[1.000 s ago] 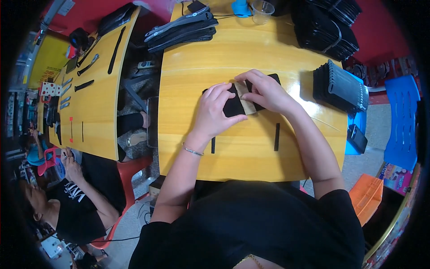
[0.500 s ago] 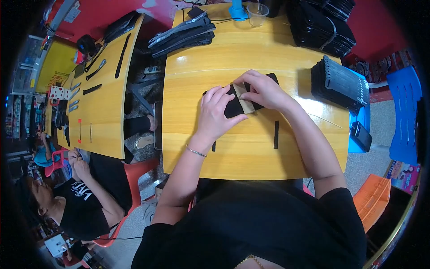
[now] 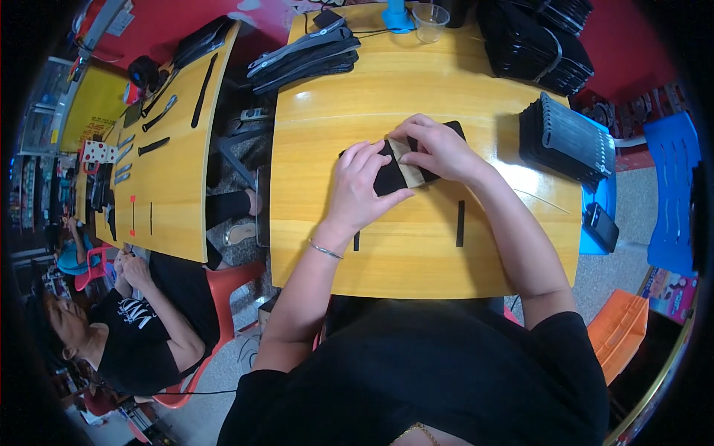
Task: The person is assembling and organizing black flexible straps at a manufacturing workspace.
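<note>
A flat black fabric-like piece (image 3: 387, 180) lies on my yellow table, tilted to the right at its far end. Around its middle runs a tan strip (image 3: 411, 175), perhaps a paper band. My left hand (image 3: 361, 178) grips the black piece from the left, its fingers curled over the far edge and its thumb along the near edge. Over the right part, my right hand (image 3: 439, 152) pinches the tan strip between thumb and fingers. Both hands partly hide the piece, so its full outline cannot be made out.
Two short black strips mark the near table (image 3: 401, 279). Stacked black straps (image 3: 305, 63) lie far left; bundled black pieces (image 3: 532, 52) and a dark stack (image 3: 569, 141) stand right. A clear cup (image 3: 431, 24) sits at the back. A co-worker (image 3: 141, 320) sits at the left table.
Both my hands keep almost the same hold on the black piece and tan strip. The view has shifted very slightly. At the left, the co-worker's hands have moved a little.
</note>
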`<state>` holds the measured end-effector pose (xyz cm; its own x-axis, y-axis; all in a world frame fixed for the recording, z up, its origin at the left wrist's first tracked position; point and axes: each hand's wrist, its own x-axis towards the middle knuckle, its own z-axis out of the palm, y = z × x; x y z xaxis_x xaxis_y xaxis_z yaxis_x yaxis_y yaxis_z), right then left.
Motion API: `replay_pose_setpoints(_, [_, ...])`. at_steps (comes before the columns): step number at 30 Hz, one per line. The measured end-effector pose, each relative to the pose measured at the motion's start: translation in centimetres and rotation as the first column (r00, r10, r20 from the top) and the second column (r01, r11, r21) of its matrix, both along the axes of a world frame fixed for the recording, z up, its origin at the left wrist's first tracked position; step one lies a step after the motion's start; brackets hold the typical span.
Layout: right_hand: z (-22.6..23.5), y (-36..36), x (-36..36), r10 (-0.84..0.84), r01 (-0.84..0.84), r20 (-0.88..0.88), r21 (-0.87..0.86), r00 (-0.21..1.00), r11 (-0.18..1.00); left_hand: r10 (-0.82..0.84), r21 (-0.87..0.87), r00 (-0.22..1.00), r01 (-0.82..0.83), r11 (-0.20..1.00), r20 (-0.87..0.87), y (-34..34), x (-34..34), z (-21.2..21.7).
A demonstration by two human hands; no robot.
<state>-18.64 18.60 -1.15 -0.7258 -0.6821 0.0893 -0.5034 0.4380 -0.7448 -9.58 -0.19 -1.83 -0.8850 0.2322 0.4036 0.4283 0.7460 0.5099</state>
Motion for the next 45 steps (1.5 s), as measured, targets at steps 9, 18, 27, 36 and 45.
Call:
replay_pose_setpoints(9, [0.1, 0.0, -0.2, 0.048, -0.048, -0.011, 0.008, 0.999, 0.999, 0.04, -0.009, 0.999, -0.04, 0.999, -0.023, 0.4, 0.0, -0.3])
replay_pose_setpoints(18, [-0.2, 0.0, -0.2, 0.045, -0.046, 0.027, 0.024, 0.999, 0.999, 0.027, -0.006, 0.999, -0.027, 1.0, -0.026, 0.6, 0.1, -0.4])
replay_pose_setpoints(27, [0.3, 0.2, -0.4, 0.032, -0.035, 0.081, 0.038, 0.996, 0.999, 0.047, -0.04, 0.999, -0.048, 0.998, -0.026, 0.9, -0.1, -0.8])
replay_pose_setpoints(36, [-0.1, 0.4, -0.2, 0.022, -0.025, 0.083, 0.03, 0.996, 0.999, 0.059, -0.155, 0.998, -0.064, 0.986, -0.038, 2.0, 0.2, -0.2])
replay_pose_setpoints(45, [-0.7, 0.5, -0.4, 0.027, -0.028, 0.066, 0.008, 0.997, 1.0, 0.071, -0.285, 0.988, -0.107, 0.953, -0.135, 3.0, 0.5, 0.3])
